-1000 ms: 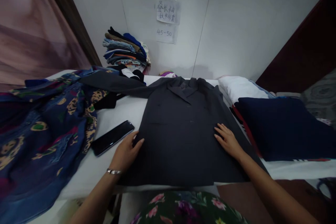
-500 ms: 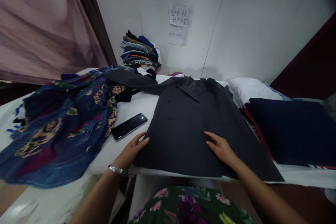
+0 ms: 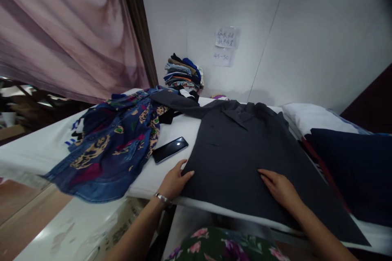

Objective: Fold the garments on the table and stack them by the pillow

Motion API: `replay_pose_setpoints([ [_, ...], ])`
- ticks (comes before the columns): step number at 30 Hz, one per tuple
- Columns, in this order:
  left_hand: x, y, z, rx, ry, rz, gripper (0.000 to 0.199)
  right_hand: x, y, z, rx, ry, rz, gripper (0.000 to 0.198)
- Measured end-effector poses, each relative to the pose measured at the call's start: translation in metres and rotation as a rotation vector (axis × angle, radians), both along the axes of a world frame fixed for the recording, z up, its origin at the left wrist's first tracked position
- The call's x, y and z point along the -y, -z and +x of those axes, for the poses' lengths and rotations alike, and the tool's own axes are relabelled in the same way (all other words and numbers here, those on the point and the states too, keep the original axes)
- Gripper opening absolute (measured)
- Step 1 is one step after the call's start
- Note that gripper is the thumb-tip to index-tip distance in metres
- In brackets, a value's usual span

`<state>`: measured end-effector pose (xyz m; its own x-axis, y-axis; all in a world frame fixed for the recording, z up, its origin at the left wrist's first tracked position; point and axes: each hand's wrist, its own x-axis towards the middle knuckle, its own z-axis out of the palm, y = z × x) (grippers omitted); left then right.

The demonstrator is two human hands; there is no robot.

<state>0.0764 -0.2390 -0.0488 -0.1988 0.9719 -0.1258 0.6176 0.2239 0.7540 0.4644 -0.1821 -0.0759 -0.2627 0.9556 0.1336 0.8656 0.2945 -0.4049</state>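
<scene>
A dark grey coat [image 3: 226, 163] lies spread flat on the white-covered table [image 3: 177, 127], its collar at the far end and one sleeve stretched left. My left hand [image 3: 174, 181], with a silver bracelet at the wrist, rests at the coat's left edge near the hem. Its thumb lies on the fabric, apart from the fingers. My right hand [image 3: 280, 187] lies on the lower part of the coat, fingers stretched out and holding nothing. Just beyond my left hand is a black phone [image 3: 170, 149].
To the left, a patterned denim shirt [image 3: 113, 151] overhangs the table's front edge, under the coat's sleeve. A stack of folded clothes [image 3: 183, 73] stands by the wall. Folded navy clothing [image 3: 361, 171] and a white garment [image 3: 318, 118] lie on the right.
The view has swung left, so everything sits further right in the picture. Both hands remain at about the same spots on the coat.
</scene>
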Motion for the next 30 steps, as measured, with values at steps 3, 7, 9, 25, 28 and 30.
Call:
replay_pose_setpoints([
  [3, 0.004, -0.008, 0.002, -0.199, 0.050, -0.047, 0.054, -0.001, 0.003, 0.001, 0.117, 0.016, -0.033, 0.041],
  [7, 0.007, -0.015, 0.004, -0.345, 0.077, -0.092, 0.050, -0.010, -0.003, -0.002, 0.206, -0.028, 0.119, 0.040],
  [9, 0.008, -0.017, 0.004, -0.384, 0.079, -0.103, 0.050, -0.015, -0.014, -0.012, 0.157, -0.095, 0.244, 0.040],
  [25, -0.047, -0.047, 0.042, -0.510, 0.525, 0.220, 0.052, -0.034, -0.006, -0.074, 0.125, -0.335, -0.024, 0.053],
  [28, -0.079, -0.057, 0.081, -0.531, 0.797, 0.231, 0.054, -0.033, -0.013, -0.077, 0.107, -0.335, -0.044, 0.055],
  [30, -0.103, -0.055, 0.108, -0.527, 0.900, 0.242, 0.052, -0.032, -0.019, -0.079, 0.095, -0.330, -0.076, 0.056],
])
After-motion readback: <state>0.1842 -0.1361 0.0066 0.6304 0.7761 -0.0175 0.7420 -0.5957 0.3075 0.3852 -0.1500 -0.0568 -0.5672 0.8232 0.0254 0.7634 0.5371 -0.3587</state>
